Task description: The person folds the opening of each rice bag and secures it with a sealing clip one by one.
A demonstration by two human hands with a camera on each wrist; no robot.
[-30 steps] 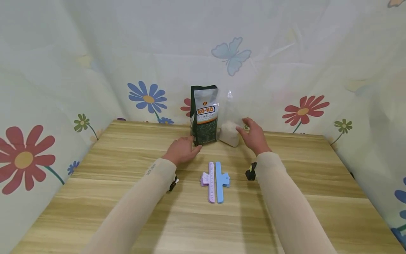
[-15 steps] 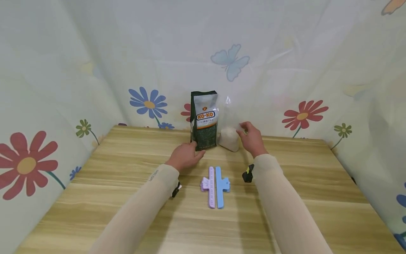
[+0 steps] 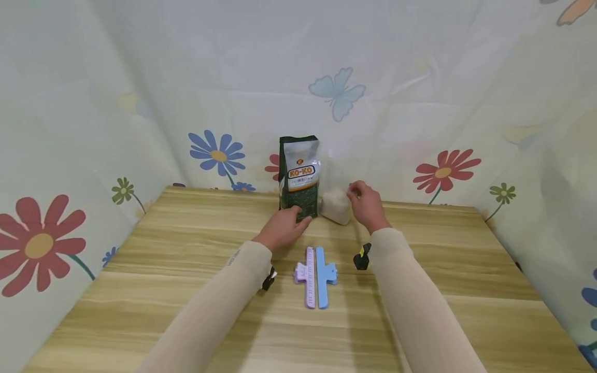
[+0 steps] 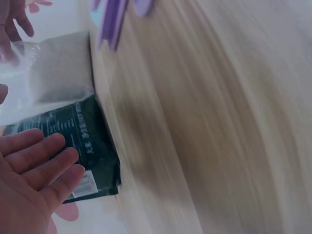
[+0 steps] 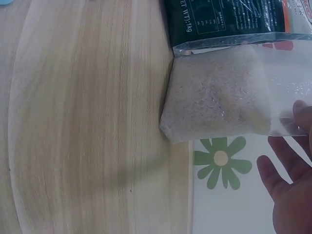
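Observation:
A dark green and silver KO-KO bag (image 3: 302, 173) stands upright at the back of the table. My left hand (image 3: 282, 228) is in front of its lower part. Its fingers (image 4: 51, 161) are extended, overlapping the green bag in the left wrist view. Right beside that bag stands a clear plastic bag of rice (image 3: 336, 207), its see-through upper part rising above the pale grain. My right hand (image 3: 367, 204) pinches the clear bag's side edge, above the grain, between thumb and finger. In the right wrist view the other fingers of this hand (image 5: 292, 195) spread below the bag.
Two long bag clips, one purple (image 3: 310, 277) and one blue (image 3: 322, 277), lie side by side on the wooden table (image 3: 443, 290) in front of the bags. A flower-printed white sheet (image 3: 396, 103) rises directly behind the table's back edge.
My left hand has moved right, from the green bag's left side to in front of its base. My right thumb and finger have closed together at the clear bag's edge. The view tilted slightly.

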